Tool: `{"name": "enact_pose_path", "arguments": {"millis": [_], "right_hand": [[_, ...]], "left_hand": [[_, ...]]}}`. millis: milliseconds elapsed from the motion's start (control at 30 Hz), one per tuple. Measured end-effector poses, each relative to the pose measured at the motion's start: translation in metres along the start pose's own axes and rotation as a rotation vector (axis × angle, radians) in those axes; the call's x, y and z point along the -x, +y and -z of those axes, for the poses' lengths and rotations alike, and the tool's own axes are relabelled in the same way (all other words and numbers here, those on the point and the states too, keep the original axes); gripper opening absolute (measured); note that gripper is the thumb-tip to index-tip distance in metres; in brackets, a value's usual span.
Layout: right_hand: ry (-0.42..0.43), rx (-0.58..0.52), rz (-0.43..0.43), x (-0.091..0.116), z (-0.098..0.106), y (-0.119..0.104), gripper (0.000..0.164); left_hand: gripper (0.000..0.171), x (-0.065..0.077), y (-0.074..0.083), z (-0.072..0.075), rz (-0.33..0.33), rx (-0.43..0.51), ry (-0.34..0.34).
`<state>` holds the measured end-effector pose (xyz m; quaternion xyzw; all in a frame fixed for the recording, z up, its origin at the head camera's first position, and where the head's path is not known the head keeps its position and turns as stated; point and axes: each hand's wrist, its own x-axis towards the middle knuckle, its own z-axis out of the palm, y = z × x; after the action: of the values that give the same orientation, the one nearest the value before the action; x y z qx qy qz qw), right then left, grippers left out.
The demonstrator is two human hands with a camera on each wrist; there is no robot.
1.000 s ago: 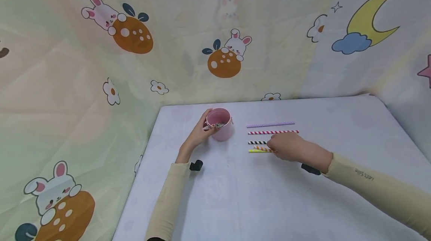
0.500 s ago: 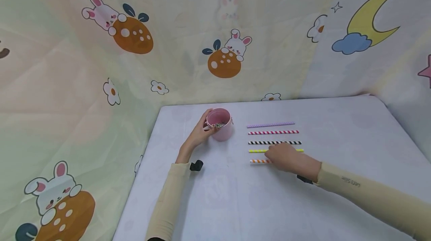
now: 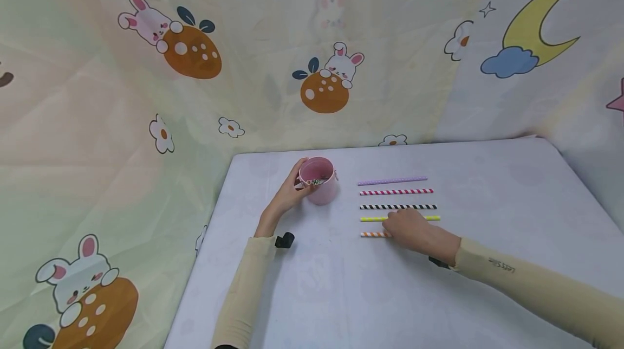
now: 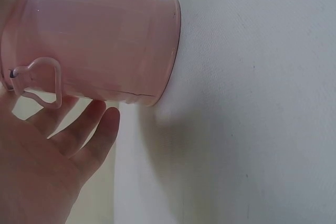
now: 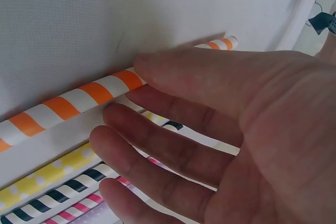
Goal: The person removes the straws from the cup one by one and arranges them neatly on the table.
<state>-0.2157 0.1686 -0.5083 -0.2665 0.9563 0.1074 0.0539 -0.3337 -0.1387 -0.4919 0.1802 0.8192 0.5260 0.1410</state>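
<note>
"Head view first: what lies around the hands?"

"Five straws on the desk (image 3: 341, 289), right of a pink bucket (image 3: 325, 194) that stands near the far left corner. The lilac straw (image 3: 392, 181) is closest to the far edge, then the red-striped straw (image 3: 396, 192), the black-striped straw (image 3: 398, 207) and the dotted yellow straw (image 3: 372, 219). The orange-striped straw (image 3: 375, 234) is nearest the near edge. A printed cloth (image 3: 273, 67) hangs behind."

"And the hands?"

"The left hand (image 3: 288, 195) holds the bucket at its left side by the rim; from the left wrist, three fingers show loosely bent, reaching past it. The right hand (image 3: 413, 231) has thumb and index finger on either side of the orange-striped straw, pinching it lightly. Its other fingers are spread over the neighbouring straws."

"Anything in the way?"

"From above, the right hand hides most of the orange-striped straw and the middle of the yellow one. The right wrist view shows the orange end sticking out past the thumb."

"What's different from a second ago?"

"Back then its tip lay between the black-striped and yellow straws. Now it lies apart, on the near side of the yellow one. Bucket and left hand haven't moved."
</note>
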Motion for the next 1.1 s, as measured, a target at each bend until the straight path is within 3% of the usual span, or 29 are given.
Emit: {"name": "enact_pose_path", "arguments": {"millis": [233, 533, 733, 1100], "right_hand": [[0.002, 0.007, -0.018, -0.001, -0.001, 0.000, 0.011], [0.027, 0.005, -0.017, 0.000, -0.002, 0.000, 0.008], [0.018, 0.014, -0.013, 0.000, -0.001, 0.000, 0.007], [-0.008, -0.012, -0.021, -0.001, 0.002, 0.000, 0.008]], "left_hand": [[0.087, 0.000, 0.000, 0.000, -0.001, -0.010, 0.000], [0.084, -0.016, -0.036, -0.005, -0.026, 0.012, 0.048], [0.082, -0.015, -0.037, -0.006, -0.051, 0.015, 0.068], [0.082, -0.014, -0.037, -0.006, -0.039, -0.012, 0.077]]}}
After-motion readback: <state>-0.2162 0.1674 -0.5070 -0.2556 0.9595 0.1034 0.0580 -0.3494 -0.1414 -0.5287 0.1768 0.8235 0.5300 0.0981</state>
